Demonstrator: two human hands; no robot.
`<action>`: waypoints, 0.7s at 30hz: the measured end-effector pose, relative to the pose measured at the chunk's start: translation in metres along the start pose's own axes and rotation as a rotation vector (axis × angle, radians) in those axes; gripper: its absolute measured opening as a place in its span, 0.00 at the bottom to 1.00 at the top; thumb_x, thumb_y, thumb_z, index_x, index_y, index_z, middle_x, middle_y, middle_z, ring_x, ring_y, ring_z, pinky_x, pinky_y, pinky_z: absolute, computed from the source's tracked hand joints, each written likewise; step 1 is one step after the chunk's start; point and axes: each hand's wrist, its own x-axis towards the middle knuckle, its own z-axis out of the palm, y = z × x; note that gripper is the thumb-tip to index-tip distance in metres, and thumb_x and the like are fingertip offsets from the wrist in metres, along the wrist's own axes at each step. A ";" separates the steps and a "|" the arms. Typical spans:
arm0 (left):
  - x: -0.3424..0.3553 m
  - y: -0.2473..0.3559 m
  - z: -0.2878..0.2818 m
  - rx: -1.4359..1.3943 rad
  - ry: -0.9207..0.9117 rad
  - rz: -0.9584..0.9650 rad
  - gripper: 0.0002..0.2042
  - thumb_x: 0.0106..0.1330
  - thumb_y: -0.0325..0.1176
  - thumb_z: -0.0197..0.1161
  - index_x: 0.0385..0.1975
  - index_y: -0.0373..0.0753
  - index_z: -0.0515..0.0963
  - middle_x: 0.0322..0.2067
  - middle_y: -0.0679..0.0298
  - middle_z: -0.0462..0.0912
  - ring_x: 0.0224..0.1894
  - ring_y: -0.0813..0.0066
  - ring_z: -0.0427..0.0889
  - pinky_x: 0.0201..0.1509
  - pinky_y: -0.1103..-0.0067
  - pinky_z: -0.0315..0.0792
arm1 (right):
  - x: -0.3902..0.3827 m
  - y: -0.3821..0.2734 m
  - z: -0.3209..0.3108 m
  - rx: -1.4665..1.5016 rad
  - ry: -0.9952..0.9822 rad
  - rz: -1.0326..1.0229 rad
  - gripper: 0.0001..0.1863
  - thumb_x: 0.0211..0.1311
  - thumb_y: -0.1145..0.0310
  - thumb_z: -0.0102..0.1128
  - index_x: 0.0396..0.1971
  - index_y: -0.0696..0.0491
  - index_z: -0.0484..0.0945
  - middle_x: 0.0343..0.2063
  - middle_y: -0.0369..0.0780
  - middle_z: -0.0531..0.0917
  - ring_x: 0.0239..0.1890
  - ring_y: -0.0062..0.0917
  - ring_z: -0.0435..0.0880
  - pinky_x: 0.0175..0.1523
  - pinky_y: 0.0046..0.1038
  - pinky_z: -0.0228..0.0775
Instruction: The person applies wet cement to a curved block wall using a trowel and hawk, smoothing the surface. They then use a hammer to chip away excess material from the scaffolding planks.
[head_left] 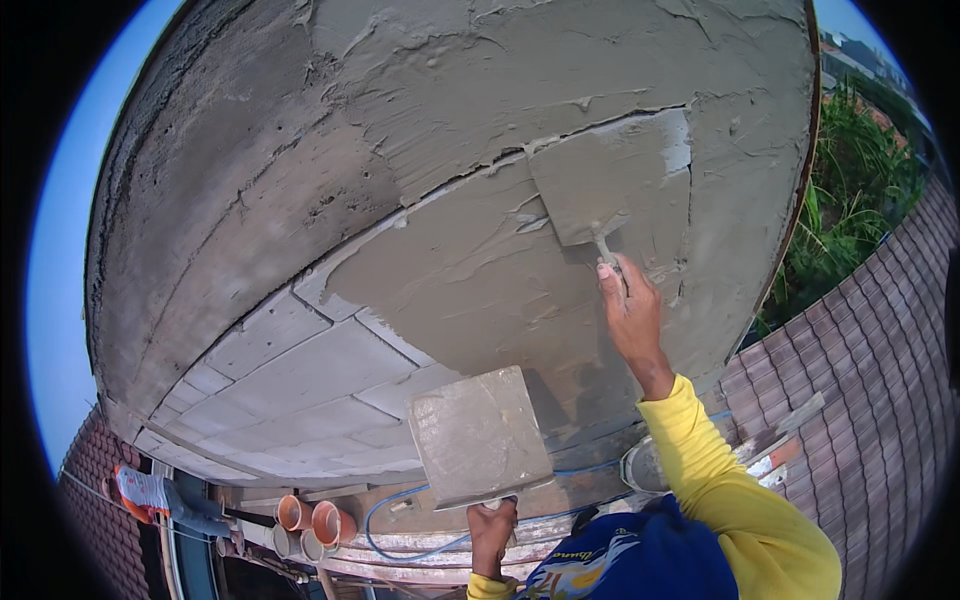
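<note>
My right hand grips the handle of a plastering trowel, and its mortar-smeared blade lies against the wall. Grey wet mortar covers much of the wall around the blade. Lower down, my left hand is closed round the handle of a square plasterer's hawk. A thin grey film coats the hawk's face, which is held close to the wall. To its left, pale blocks show bare with their joints visible. Part of the trowel's blade blends into the mortar and is hard to make out.
A bucket stands below my right arm, and a blue hose curves over the planks. Orange buckets sit lower left, near another person. Tiled roof and green plants lie beyond the wall's right edge.
</note>
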 end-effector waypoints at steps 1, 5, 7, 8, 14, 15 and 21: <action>0.001 0.004 0.003 -0.023 -0.013 0.013 0.05 0.66 0.24 0.68 0.36 0.28 0.83 0.20 0.63 0.79 0.19 0.76 0.76 0.25 0.75 0.69 | -0.008 0.006 0.001 -0.040 -0.071 -0.060 0.18 0.80 0.60 0.62 0.53 0.61 0.82 0.39 0.53 0.87 0.40 0.53 0.87 0.43 0.46 0.77; 0.004 0.000 0.006 -0.016 -0.057 0.053 0.05 0.66 0.24 0.69 0.36 0.29 0.83 0.21 0.63 0.80 0.19 0.76 0.76 0.25 0.75 0.70 | -0.081 0.047 -0.009 -0.141 -0.077 0.095 0.18 0.79 0.60 0.62 0.52 0.61 0.82 0.41 0.52 0.87 0.41 0.53 0.86 0.44 0.46 0.78; 0.002 -0.001 0.011 -0.022 -0.042 0.030 0.05 0.66 0.24 0.69 0.37 0.29 0.83 0.21 0.64 0.80 0.19 0.76 0.76 0.25 0.76 0.71 | -0.107 0.050 -0.016 -0.225 -0.117 0.082 0.17 0.78 0.60 0.64 0.52 0.60 0.82 0.39 0.49 0.86 0.39 0.51 0.86 0.43 0.45 0.78; 0.001 -0.002 0.013 -0.024 -0.035 0.017 0.05 0.66 0.24 0.69 0.37 0.29 0.82 0.21 0.64 0.80 0.20 0.76 0.77 0.25 0.76 0.71 | -0.113 0.053 -0.018 -0.268 -0.137 0.077 0.17 0.77 0.60 0.65 0.52 0.60 0.82 0.39 0.48 0.86 0.38 0.49 0.86 0.42 0.45 0.79; 0.004 -0.002 0.025 0.008 -0.084 0.015 0.08 0.66 0.26 0.71 0.39 0.27 0.82 0.20 0.64 0.81 0.19 0.78 0.77 0.24 0.76 0.69 | -0.009 -0.018 -0.007 -0.329 -0.094 -0.332 0.18 0.72 0.59 0.70 0.52 0.57 0.83 0.33 0.44 0.80 0.32 0.42 0.84 0.37 0.38 0.78; -0.001 0.002 0.027 0.009 -0.084 0.019 0.09 0.66 0.25 0.71 0.41 0.27 0.82 0.20 0.64 0.81 0.20 0.78 0.77 0.24 0.76 0.70 | 0.008 -0.019 -0.014 -0.347 -0.025 -0.289 0.19 0.73 0.58 0.69 0.52 0.57 0.83 0.33 0.44 0.80 0.32 0.41 0.84 0.37 0.38 0.78; -0.002 -0.003 0.043 0.054 -0.124 0.033 0.12 0.66 0.25 0.72 0.45 0.26 0.82 0.23 0.64 0.82 0.21 0.78 0.78 0.25 0.77 0.70 | 0.078 0.027 -0.074 -0.131 0.279 -0.022 0.21 0.80 0.55 0.62 0.54 0.59 0.82 0.31 0.45 0.84 0.30 0.41 0.83 0.37 0.37 0.75</action>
